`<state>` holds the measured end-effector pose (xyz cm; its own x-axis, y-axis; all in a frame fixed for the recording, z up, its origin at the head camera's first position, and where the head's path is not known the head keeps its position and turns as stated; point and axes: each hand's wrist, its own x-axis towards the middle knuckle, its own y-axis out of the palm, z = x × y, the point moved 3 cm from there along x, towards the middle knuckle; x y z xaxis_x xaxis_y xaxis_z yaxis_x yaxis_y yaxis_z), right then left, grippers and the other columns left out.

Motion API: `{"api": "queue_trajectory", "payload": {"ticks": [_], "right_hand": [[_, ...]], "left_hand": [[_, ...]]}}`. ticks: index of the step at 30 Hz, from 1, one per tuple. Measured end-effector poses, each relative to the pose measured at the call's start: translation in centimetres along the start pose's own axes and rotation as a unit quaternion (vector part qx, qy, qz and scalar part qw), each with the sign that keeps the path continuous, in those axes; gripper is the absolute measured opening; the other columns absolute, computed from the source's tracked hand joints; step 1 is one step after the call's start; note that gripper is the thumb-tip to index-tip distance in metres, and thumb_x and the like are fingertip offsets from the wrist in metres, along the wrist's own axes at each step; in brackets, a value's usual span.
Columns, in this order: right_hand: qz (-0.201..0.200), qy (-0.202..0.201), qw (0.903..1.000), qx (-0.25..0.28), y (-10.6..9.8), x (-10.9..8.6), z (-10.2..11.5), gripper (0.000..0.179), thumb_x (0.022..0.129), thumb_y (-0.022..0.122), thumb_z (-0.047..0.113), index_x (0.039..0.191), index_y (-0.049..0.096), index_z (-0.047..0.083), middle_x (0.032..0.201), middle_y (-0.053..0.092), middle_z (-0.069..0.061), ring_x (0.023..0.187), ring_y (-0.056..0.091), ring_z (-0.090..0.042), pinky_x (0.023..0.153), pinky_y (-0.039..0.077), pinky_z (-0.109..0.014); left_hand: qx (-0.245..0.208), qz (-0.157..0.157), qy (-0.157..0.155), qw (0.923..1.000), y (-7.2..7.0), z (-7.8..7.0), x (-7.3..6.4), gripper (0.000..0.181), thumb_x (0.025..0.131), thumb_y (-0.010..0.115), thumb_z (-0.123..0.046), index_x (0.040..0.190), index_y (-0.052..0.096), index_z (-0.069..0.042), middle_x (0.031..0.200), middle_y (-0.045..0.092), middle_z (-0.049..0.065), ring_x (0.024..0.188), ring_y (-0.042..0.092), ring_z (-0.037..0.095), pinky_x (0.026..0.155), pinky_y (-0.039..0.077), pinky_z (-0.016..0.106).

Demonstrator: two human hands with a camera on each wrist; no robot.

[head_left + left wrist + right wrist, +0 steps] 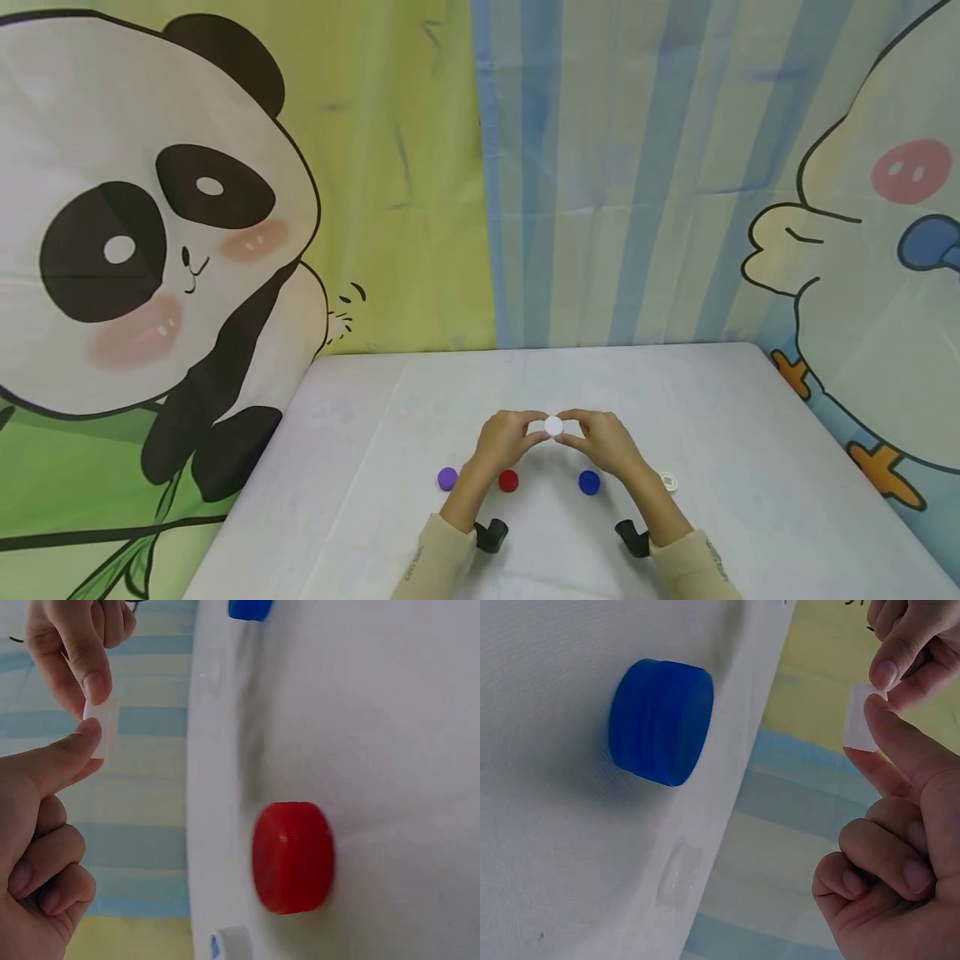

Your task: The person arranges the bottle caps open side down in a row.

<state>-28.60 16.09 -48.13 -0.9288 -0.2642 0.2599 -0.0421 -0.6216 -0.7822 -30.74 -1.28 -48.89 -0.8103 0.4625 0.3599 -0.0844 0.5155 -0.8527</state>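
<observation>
Both hands hold one small white bottle cap (553,426) above the table. My left hand (504,440) pinches its left side between thumb and forefinger. From the other side, the thumb and forefinger of my right hand (604,442) pinch it too. The remaining fingers of each hand are curled in, as the wrist views show. Below the left hand lies a red bottle cap (508,481), and a blue bottle cap (588,482) lies below the right. A purple cap (447,478) sits left of the left forearm.
Beside the right forearm lies a whitish ring-like cap (669,482), partly hidden. In the left wrist view a white piece with a blue mark (232,943) shows at the bottom edge. The white table (420,383) ends at a printed curtain (570,208).
</observation>
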Motion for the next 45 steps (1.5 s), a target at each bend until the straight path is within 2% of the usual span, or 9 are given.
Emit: {"api": "queue_trajectory", "payload": {"ticks": [5, 7, 10, 17, 23, 30, 36, 41, 45], "right_hand": [[0.023, 0.021, 0.9987, -0.041, 1.7, 0.7, -1.2, 0.036, 0.075, 0.07, 0.031, 0.105, 0.066, 0.012, 0.063, 0.057, 0.006, 0.051, 0.04, -0.006, 0.052, 0.039, -0.023], [0.029, 0.03, 0.998, -0.047, 2.2, 0.7, -1.4, 0.034, 0.075, 0.071, 0.029, 0.104, 0.067, 0.011, 0.075, 0.065, 0.001, 0.056, 0.046, -0.006, 0.057, 0.044, -0.026], [0.034, 0.039, 0.9971, -0.055, 2.9, 0.7, -1.8, 0.032, 0.074, 0.073, 0.027, 0.101, 0.068, 0.011, 0.091, 0.068, -0.002, 0.064, 0.053, -0.008, 0.065, 0.047, -0.03], [0.056, 0.067, 0.9944, -0.059, 4.0, 0.9, -2.6, 0.031, 0.073, 0.073, 0.024, 0.101, 0.068, 0.012, 0.061, 0.05, 0.004, 0.055, 0.041, -0.01, 0.048, 0.035, -0.025], [0.061, 0.079, 0.9935, -0.056, 4.3, 0.9, -2.9, 0.031, 0.072, 0.074, 0.024, 0.1, 0.069, 0.012, 0.07, 0.058, 0.004, 0.058, 0.042, -0.011, 0.052, 0.037, -0.026], [0.068, 0.073, 0.9939, -0.048, 4.2, 0.9, -3.0, 0.032, 0.073, 0.074, 0.025, 0.102, 0.068, 0.012, 0.061, 0.053, 0.005, 0.053, 0.039, -0.01, 0.047, 0.033, -0.025], [0.057, 0.078, 0.9943, -0.045, 3.9, 0.9, -3.2, 0.033, 0.072, 0.074, 0.025, 0.101, 0.068, 0.011, 0.063, 0.054, 0.002, 0.055, 0.041, -0.011, 0.05, 0.035, -0.026], [0.051, 0.083, 0.9947, -0.031, 2.7, 0.4, -3.8, 0.033, 0.072, 0.075, 0.024, 0.101, 0.066, 0.011, 0.071, 0.058, 0.0, 0.061, 0.046, -0.012, 0.056, 0.041, -0.029], [0.037, 0.094, 0.9949, 0.0, 1.0, 0.0, -4.6, 0.033, 0.075, 0.072, 0.024, 0.104, 0.065, 0.01, 0.066, 0.054, -0.005, 0.058, 0.042, -0.014, 0.052, 0.037, -0.029]], "left_hand": [[0.031, 0.017, -0.01, 0.9993, 1.8, 0.8, 0.4, 0.03, 0.078, 0.066, -0.036, 0.104, 0.068, -0.02, 0.077, 0.067, -0.005, 0.057, 0.049, 0.005, 0.05, 0.039, 0.017], [0.038, 0.027, -0.015, 0.9988, 2.3, 0.9, 0.4, 0.03, 0.078, 0.067, -0.035, 0.102, 0.069, -0.018, 0.089, 0.069, -0.002, 0.067, 0.058, 0.009, 0.058, 0.045, 0.02], [0.051, 0.045, -0.026, 0.9973, 3.0, 0.9, 0.4, 0.029, 0.077, 0.068, -0.034, 0.1, 0.069, -0.017, 0.092, 0.069, -0.001, 0.081, 0.062, 0.016, 0.067, 0.048, 0.025], [0.08, 0.068, -0.053, 0.993, 3.9, 0.9, 0.6, 0.027, 0.076, 0.07, -0.034, 0.099, 0.07, -0.02, 0.09, 0.068, -0.002, 0.083, 0.062, 0.018, 0.065, 0.048, 0.029], [0.083, 0.076, -0.046, 0.9927, 4.5, 1.1, 0.6, 0.026, 0.076, 0.07, -0.034, 0.098, 0.07, -0.021, 0.089, 0.068, -0.003, 0.082, 0.063, 0.018, 0.064, 0.048, 0.027], [0.072, 0.078, -0.046, 0.9932, 4.8, 1.4, 0.6, 0.027, 0.076, 0.069, -0.034, 0.099, 0.07, -0.021, 0.089, 0.068, -0.003, 0.08, 0.063, 0.018, 0.062, 0.047, 0.027], [0.063, 0.073, -0.042, 0.9945, 4.7, 1.4, 0.8, 0.027, 0.076, 0.069, -0.034, 0.099, 0.07, -0.021, 0.092, 0.068, -0.003, 0.083, 0.063, 0.019, 0.067, 0.048, 0.028], [0.067, 0.074, -0.045, 0.994, 4.2, 1.2, 0.7, 0.033, 0.075, 0.07, -0.037, 0.104, 0.068, -0.021, 0.097, 0.068, -0.002, 0.085, 0.062, 0.019, 0.068, 0.048, 0.029], [0.071, 0.07, -0.049, 0.9938, 3.4, 0.5, 1.0, 0.037, 0.075, 0.068, -0.041, 0.108, 0.066, -0.023, 0.1, 0.067, -0.002, 0.085, 0.062, 0.019, 0.068, 0.049, 0.03]]}}
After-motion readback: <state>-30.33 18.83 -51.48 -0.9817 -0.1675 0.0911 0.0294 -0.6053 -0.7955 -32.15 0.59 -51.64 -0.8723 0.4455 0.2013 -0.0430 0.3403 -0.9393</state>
